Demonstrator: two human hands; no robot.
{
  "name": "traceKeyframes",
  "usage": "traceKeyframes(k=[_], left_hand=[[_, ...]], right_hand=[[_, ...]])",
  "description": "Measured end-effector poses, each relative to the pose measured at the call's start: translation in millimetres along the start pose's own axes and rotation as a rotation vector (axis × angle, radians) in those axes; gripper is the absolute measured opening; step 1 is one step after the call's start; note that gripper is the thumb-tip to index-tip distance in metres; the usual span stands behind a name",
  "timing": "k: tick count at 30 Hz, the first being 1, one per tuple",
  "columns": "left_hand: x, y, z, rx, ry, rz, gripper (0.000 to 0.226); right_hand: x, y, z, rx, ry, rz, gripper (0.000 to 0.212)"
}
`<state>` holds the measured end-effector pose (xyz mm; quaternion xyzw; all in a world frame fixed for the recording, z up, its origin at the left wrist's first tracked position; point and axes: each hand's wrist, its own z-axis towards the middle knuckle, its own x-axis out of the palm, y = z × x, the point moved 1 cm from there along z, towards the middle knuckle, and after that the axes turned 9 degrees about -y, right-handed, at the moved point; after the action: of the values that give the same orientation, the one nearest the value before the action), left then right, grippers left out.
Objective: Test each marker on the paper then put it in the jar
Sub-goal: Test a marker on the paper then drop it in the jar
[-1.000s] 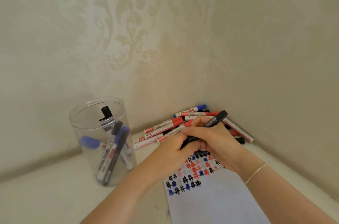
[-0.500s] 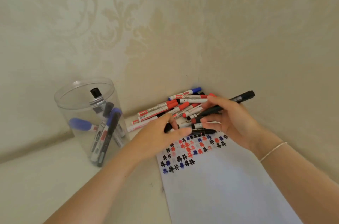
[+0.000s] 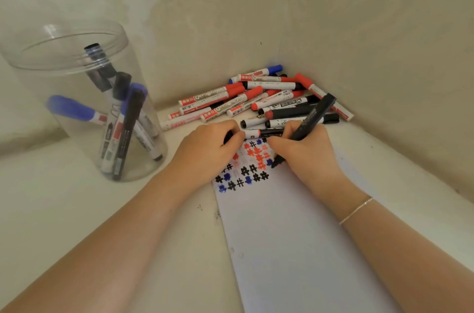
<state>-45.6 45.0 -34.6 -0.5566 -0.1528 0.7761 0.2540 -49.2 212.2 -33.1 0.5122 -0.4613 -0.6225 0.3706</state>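
My right hand (image 3: 305,156) grips a black marker (image 3: 314,117) like a pen, its tip down on the white paper (image 3: 295,235) beside rows of black, red and blue hash marks (image 3: 246,166). My left hand (image 3: 205,151) rests on the paper's top left corner, fingers curled around a small black piece that looks like the cap (image 3: 227,137). A clear plastic jar (image 3: 77,97) stands at the left with several markers in it. A pile of red, black and blue markers (image 3: 256,99) lies in the corner behind my hands.
Two cream patterned walls meet in a corner right behind the marker pile. The pale tabletop (image 3: 64,210) runs left under the jar. Small dark specks (image 3: 202,208) mark the table at the paper's left edge.
My right hand has swung the black marker down from the air until its tip touches the paper. My left hand has pulled apart from it, closed, onto the paper's corner. The view moved closer.
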Motion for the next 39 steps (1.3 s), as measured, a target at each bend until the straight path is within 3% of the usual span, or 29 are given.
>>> traceKeyframes(k=[4,16,23,39], left_hand=[[1.6,0.9,0.4,0.039,0.022,0.116,0.035],[0.5,0.2,0.7,0.099,0.042,0.181,0.044],[1.4,0.8,0.7,0.106,0.047,0.190,0.044],[2.9,2.8,1.7,0.103,0.047,0.204,0.042]], right_hand=[[0.7,-2.7,-1.0,-0.026,-0.001,-0.040,0.015],[5.3,-2.2,-4.6,-0.152,-0.022,-0.130,0.018],[3.8,-2.2,-2.9,-0.104,0.034,-0.101,0.022],[4.9,-2.1,-4.6,-0.130,-0.007,-0.139,0.024]])
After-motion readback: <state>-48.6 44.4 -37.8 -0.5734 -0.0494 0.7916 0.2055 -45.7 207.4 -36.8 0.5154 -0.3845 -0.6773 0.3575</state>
